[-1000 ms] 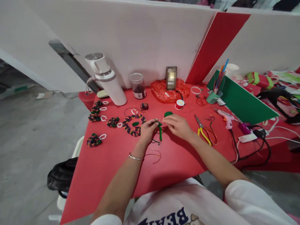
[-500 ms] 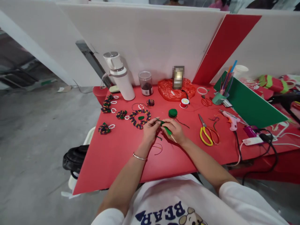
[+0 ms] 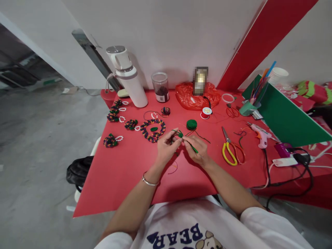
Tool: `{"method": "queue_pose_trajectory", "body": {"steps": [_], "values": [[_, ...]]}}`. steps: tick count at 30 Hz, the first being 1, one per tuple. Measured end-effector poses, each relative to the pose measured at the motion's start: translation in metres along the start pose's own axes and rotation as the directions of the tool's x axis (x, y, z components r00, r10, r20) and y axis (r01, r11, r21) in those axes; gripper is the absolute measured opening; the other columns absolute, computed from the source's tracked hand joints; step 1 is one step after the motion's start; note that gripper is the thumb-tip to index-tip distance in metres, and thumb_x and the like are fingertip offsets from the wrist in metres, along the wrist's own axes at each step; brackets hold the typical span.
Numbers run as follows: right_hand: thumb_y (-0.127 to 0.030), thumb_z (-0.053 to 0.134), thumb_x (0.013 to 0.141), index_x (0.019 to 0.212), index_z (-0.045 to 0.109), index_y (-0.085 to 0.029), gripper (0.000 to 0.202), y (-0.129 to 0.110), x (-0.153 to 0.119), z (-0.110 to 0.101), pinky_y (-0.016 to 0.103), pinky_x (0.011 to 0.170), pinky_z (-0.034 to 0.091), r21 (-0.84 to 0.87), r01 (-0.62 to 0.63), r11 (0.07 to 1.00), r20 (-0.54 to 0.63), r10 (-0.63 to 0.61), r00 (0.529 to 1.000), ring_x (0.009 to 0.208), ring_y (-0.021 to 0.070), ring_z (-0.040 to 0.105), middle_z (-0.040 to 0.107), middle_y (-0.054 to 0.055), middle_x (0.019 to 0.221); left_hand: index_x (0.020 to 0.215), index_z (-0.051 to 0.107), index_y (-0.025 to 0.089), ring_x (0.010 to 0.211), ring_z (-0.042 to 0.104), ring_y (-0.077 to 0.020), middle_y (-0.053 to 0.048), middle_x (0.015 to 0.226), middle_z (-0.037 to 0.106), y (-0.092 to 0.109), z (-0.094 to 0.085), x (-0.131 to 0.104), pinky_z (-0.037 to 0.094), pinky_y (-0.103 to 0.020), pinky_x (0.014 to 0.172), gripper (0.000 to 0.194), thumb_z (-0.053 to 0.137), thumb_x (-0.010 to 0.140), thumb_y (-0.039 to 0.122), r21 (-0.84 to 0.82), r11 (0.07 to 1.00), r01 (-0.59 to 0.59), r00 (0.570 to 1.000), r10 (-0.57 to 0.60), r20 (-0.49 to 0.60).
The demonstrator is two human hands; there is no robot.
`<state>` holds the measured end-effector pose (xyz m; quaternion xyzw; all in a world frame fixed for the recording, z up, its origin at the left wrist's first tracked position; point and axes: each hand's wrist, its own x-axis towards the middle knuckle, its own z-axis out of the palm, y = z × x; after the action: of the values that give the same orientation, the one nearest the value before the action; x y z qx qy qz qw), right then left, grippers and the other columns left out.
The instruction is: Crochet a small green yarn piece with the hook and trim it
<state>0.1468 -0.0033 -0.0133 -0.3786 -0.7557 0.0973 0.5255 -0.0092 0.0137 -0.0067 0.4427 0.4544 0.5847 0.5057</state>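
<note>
Pinched in my left hand [image 3: 167, 148] is a small piece of green yarn work [image 3: 180, 134], with a strand raised over the fingers. My right hand [image 3: 198, 150] grips a crochet hook [image 3: 194, 148] with a green handle, its tip end at the yarn between both hands. My fingertips nearly meet, and the hook's very tip is too small to make out. Just beyond them sits a green yarn ball [image 3: 191, 124], with loose strands beside it. Left of my hands lies a ring of multicoloured crochet [image 3: 142, 128] around a small green piece [image 3: 154, 129].
Yellow-handled scissors [image 3: 229, 154], a pink glue gun [image 3: 262, 136] and a power strip [image 3: 285, 162] lie to the right. Several crocheted pieces with bead loops [image 3: 110, 140] line the left. A white flask [image 3: 133, 88], a jar [image 3: 160, 88] and a red bag [image 3: 184, 98] stand behind.
The view has tipped downward. My right hand has turned, so the hook's handle now shows along the fingers, and the green yarn is lifted at my left fingers.
</note>
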Motion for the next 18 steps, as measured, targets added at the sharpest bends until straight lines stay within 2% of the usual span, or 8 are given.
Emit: {"method": "queue_pose_trajectory", "body": {"steps": [3, 8, 11, 13, 15, 18], "values": [[-0.017, 0.054, 0.098, 0.12, 0.07, -0.024, 0.028, -0.001, 0.0, 0.0, 0.036, 0.078, 0.063, 0.023, 0.007, 1.0, 0.034, -0.008, 0.999, 0.083, 0.0196, 0.074, 0.079, 0.008, 0.095, 0.101, 0.081, 0.017, 0.066, 0.058, -0.0112, -0.002, 0.077, 0.069, 0.002, 0.0, -0.003, 0.049, -0.023, 0.062, 0.036, 0.085, 0.066, 0.025, -0.03, 1.0, 0.005, 1.0, -0.006, -0.021], [-0.018, 0.057, 0.096, 0.117, 0.07, -0.025, 0.026, 0.005, -0.001, 0.0, 0.036, 0.082, 0.063, -0.027, 0.065, 0.998, 0.088, -0.062, 0.994, 0.086, 0.0202, 0.075, 0.079, 0.009, 0.099, 0.091, 0.082, 0.016, 0.071, 0.062, -0.0137, -0.004, 0.079, 0.071, 0.005, 0.0, -0.003, 0.052, -0.026, 0.069, 0.032, 0.089, 0.067, 0.036, -0.142, 0.981, 0.135, 0.991, -0.136, -0.003], [-0.018, 0.062, 0.094, 0.119, 0.069, -0.024, 0.027, 0.004, 0.0, -0.004, 0.034, 0.081, 0.063, 0.022, 0.081, 0.996, 0.158, -0.083, 0.984, 0.084, 0.0191, 0.075, 0.079, 0.008, 0.095, 0.088, 0.082, 0.015, 0.066, 0.059, -0.0115, -0.002, 0.071, 0.068, 0.004, -0.002, 0.002, 0.051, -0.025, 0.065, 0.031, 0.091, 0.062, 0.031, -0.115, 0.987, 0.115, 0.993, -0.118, -0.019], [-0.02, 0.064, 0.093, 0.119, 0.069, -0.025, 0.027, 0.002, 0.001, -0.008, 0.032, 0.077, 0.063, 0.066, 0.051, 0.997, 0.183, -0.062, 0.981, 0.082, 0.0178, 0.075, 0.08, 0.007, 0.095, 0.092, 0.083, 0.016, 0.063, 0.057, -0.0105, 0.0, 0.068, 0.066, 0.003, -0.005, 0.005, 0.05, -0.024, 0.062, 0.034, 0.091, 0.061, 0.028, -0.089, 0.991, 0.099, 0.995, -0.097, 0.018], [-0.021, 0.064, 0.094, 0.115, 0.071, -0.026, 0.023, 0.0, 0.002, -0.011, 0.031, 0.075, 0.063, 0.078, 0.003, 0.997, 0.172, -0.016, 0.985, 0.079, 0.0167, 0.075, 0.08, 0.005, 0.095, 0.097, 0.083, 0.016, 0.063, 0.059, -0.0109, 0.0, 0.068, 0.068, 0.003, -0.008, 0.007, 0.051, -0.024, 0.062, 0.038, 0.091, 0.061, 0.025, -0.082, 0.99, 0.111, 0.991, -0.104, 0.083], [-0.021, 0.063, 0.095, 0.106, 0.073, -0.027, 0.016, -0.001, 0.004, -0.013, 0.033, 0.079, 0.063, 0.023, -0.032, 0.999, 0.068, 0.03, 0.997, 0.082, 0.0175, 0.075, 0.08, 0.005, 0.095, 0.105, 0.081, 0.015, 0.067, 0.065, -0.0133, -0.003, 0.074, 0.073, 0.004, -0.012, 0.008, 0.054, -0.026, 0.066, 0.046, 0.09, 0.06, 0.023, -0.073, 0.988, 0.139, 0.98, -0.126, 0.153]]}}
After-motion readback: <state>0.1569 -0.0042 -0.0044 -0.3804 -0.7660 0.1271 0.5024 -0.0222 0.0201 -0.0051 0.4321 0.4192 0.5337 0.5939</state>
